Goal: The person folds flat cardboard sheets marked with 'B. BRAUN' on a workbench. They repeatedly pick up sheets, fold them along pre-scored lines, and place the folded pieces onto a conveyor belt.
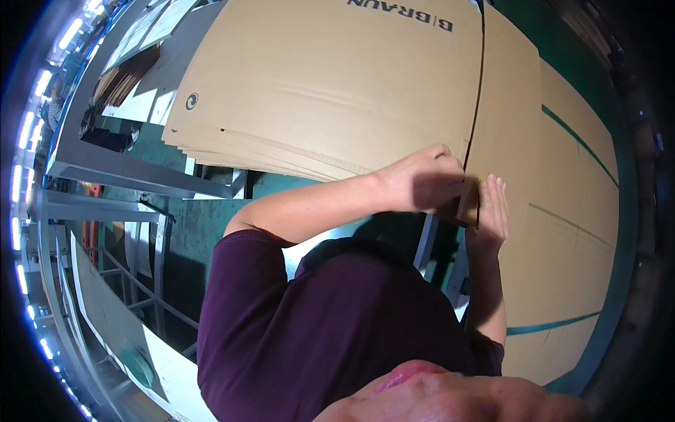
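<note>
Plainly, large, smooth brown cardboard sheets are stacked flat, edges staggered. At the near edge, the left hand is held with fingers curled; whether anything is gripped cannot be told. A narrow brown cardboard flap is met by the right hand, fingers straightened. Rightmost, flat cardboard is bound by green straps.
</note>
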`<action>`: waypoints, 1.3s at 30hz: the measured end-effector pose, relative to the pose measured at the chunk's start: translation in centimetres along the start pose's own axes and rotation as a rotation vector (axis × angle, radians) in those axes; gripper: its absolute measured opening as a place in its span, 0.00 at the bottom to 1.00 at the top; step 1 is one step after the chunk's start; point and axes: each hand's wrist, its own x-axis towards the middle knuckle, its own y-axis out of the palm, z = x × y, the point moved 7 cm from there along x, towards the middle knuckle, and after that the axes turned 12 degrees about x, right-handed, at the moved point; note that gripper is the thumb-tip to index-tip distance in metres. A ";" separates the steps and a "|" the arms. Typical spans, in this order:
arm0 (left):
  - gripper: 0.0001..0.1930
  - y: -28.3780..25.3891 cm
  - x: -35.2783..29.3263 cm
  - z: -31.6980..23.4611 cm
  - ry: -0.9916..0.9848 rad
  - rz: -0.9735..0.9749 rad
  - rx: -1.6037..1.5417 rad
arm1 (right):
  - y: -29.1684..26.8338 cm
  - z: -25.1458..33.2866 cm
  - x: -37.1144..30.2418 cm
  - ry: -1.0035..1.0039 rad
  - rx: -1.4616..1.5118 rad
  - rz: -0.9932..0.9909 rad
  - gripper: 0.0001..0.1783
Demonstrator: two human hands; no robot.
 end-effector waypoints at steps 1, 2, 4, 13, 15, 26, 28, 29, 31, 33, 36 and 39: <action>0.04 0.0 0.3 0.3 -0.002 -0.059 0.018 | -0.1 0.0 0.1 0.007 0.004 -0.006 0.17; 0.04 -0.1 0.6 0.7 -0.005 -0.117 0.036 | -0.1 0.1 0.2 0.013 0.009 -0.013 0.17; 0.05 -0.2 1.0 1.1 -0.019 -0.160 -0.010 | 0.0 -0.1 0.0 0.012 0.006 -0.031 0.18; 0.10 -1.2 -1.2 0.1 -0.032 -0.089 -0.083 | 0.6 0.0 0.8 0.006 -0.003 0.114 0.21; 0.10 -1.1 -1.3 0.0 -0.039 -0.075 -0.092 | 0.9 -0.1 0.9 -0.004 -0.015 0.132 0.20; 0.12 -1.2 -1.3 0.2 -0.152 -0.174 -0.198 | 2.7 -0.7 2.4 0.137 -0.003 0.034 0.19; 0.11 -0.9 -1.3 0.6 -0.153 -0.156 -0.162 | 3.6 -1.9 3.8 0.249 0.054 0.102 0.20; 0.11 -0.8 -1.3 0.7 -0.151 -0.146 -0.159 | 3.8 -2.0 3.8 0.235 0.039 0.085 0.20; 0.10 -0.5 -1.3 0.9 -0.149 -0.137 -0.146 | 4.1 -2.0 3.5 0.194 0.007 0.048 0.20; 0.09 -0.8 -1.3 0.5 -0.142 -0.168 -0.152 | 3.3 -1.4 3.3 0.108 0.004 0.068 0.21; 0.10 -1.2 -1.4 0.7 -0.146 -0.202 -0.155 | 2.3 -0.9 4.2 0.001 0.036 0.172 0.24; 0.11 -2.2 -1.5 1.1 -0.178 -0.226 -0.137 | 2.3 -0.8 4.9 -0.055 0.032 0.345 0.28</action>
